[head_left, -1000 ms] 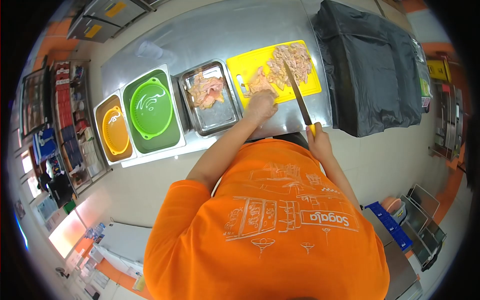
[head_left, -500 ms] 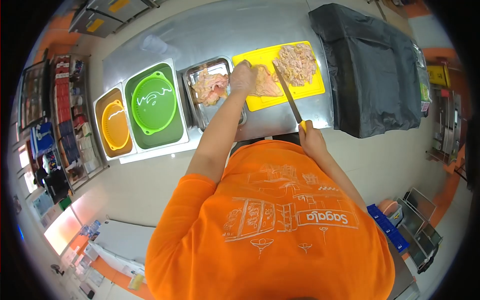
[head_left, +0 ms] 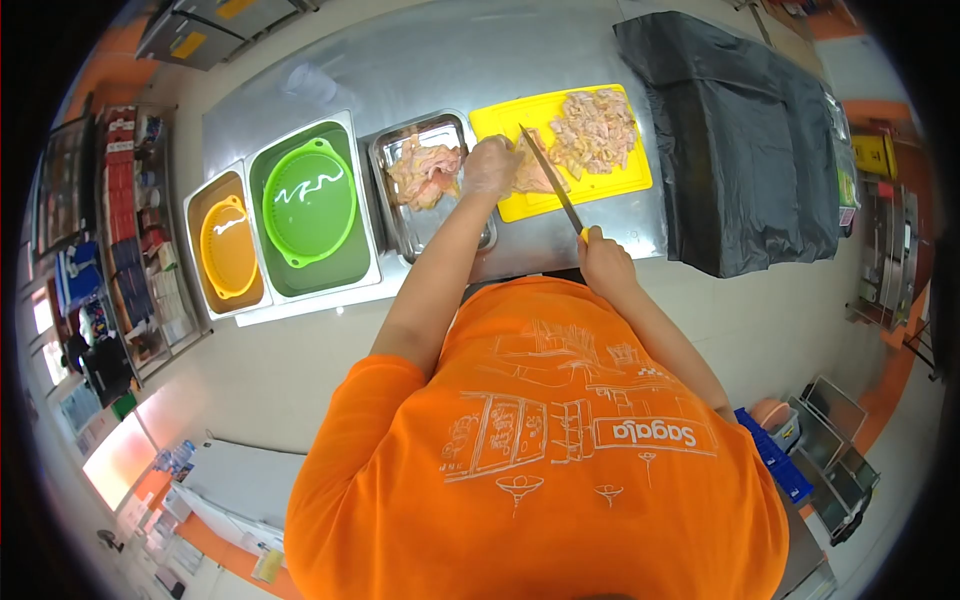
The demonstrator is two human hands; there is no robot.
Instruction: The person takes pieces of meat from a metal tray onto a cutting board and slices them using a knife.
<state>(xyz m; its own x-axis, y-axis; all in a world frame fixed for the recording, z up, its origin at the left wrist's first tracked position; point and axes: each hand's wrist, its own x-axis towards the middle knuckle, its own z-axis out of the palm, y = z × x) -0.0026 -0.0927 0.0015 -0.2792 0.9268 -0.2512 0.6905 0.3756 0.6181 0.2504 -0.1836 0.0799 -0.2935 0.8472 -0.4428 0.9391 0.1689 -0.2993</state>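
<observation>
A yellow cutting board (head_left: 620,183) lies on the steel table. My left hand (head_left: 490,168), in a thin clear glove, is closed on the left side of a flat piece of raw chicken (head_left: 531,176). The fingertips are partly hidden. My right hand (head_left: 606,264) grips the yellow handle of a long knife (head_left: 556,187). Its blade slants across the chicken piece, tip pointing away from me, close to the left fingers. Chopped chicken (head_left: 595,132) is heaped on the board's right side. More raw chicken (head_left: 424,174) sits in a steel tray (head_left: 398,243) left of the board.
Farther left, a green basket (head_left: 308,205) and an orange basket (head_left: 229,248) sit in steel pans of liquid. A clear container (head_left: 311,84) stands behind them. Black plastic sheeting (head_left: 740,160) covers something bulky right of the board.
The knife and my right hand have shifted left, bringing the blade over the chicken piece nearer my left hand. My left hand has moved slightly right and toward me.
</observation>
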